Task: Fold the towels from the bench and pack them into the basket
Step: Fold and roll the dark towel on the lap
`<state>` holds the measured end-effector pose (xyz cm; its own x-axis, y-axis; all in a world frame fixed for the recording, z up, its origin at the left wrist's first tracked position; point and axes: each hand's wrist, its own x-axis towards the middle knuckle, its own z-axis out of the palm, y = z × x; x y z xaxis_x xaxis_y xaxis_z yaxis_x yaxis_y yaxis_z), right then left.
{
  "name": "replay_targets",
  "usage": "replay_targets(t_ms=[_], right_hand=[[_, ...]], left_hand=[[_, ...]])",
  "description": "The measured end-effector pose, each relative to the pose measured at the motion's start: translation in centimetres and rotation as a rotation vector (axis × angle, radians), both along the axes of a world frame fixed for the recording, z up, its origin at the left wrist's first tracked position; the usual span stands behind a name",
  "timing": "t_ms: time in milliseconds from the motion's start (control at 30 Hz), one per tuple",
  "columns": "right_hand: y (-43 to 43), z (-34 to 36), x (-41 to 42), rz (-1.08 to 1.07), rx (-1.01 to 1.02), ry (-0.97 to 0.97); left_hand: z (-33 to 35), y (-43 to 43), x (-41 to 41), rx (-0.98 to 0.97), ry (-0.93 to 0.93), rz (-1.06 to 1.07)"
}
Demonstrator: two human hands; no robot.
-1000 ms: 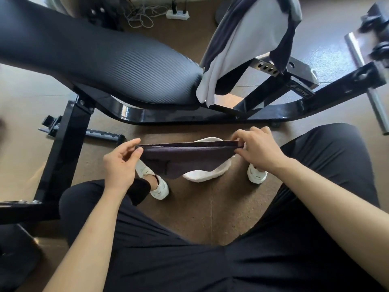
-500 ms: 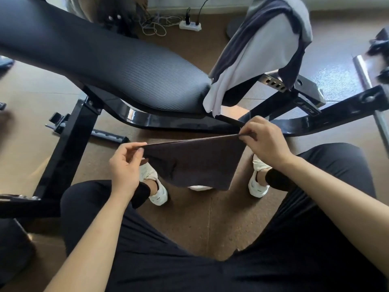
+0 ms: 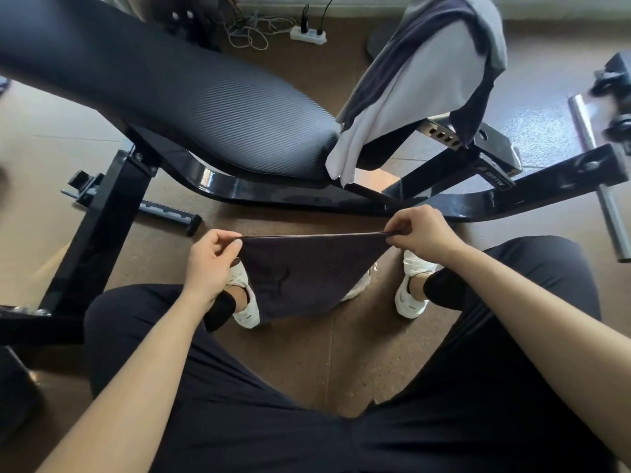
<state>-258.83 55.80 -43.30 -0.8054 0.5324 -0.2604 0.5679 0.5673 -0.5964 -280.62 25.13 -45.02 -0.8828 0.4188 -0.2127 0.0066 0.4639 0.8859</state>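
Logged from my remote feed, item one: a dark towel (image 3: pixel 307 274), held taut and level above the brown floor (image 3: pixel 341 353), just in front of the black padded bench (image 3: pixel 191 107), with its lower part hanging in a tapering flap between two white shoes (image 3: pixel 411 295). The left hand (image 3: pixel 208 264) pinches its left top corner between thumb and fingers, and the right hand (image 3: pixel 421 233) is curled round the right top corner. Item two: pale grey and dark towels (image 3: pixel 426 80), draped over the bench's raised end at right, well apart from both hands.
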Motion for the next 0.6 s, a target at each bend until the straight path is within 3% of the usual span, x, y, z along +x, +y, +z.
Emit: replay_targets(t_ms=[200, 367, 600], right_hand=[[0.0, 1.2, 0.0, -0.226, -0.249, 0.175], [-2.6, 1.5, -0.8, -0.394, -0.275, 0.323], [-5.2, 1.6, -2.1, -0.503, -0.368, 0.385]], left_hand=[[1.4, 1.2, -0.5, 0.051, -0.012, 0.061], [2.3, 3.3, 1.9, 0.154, -0.084, 0.150], [2.0, 5.2, 5.0, 0.218, -0.158, 0.139]])
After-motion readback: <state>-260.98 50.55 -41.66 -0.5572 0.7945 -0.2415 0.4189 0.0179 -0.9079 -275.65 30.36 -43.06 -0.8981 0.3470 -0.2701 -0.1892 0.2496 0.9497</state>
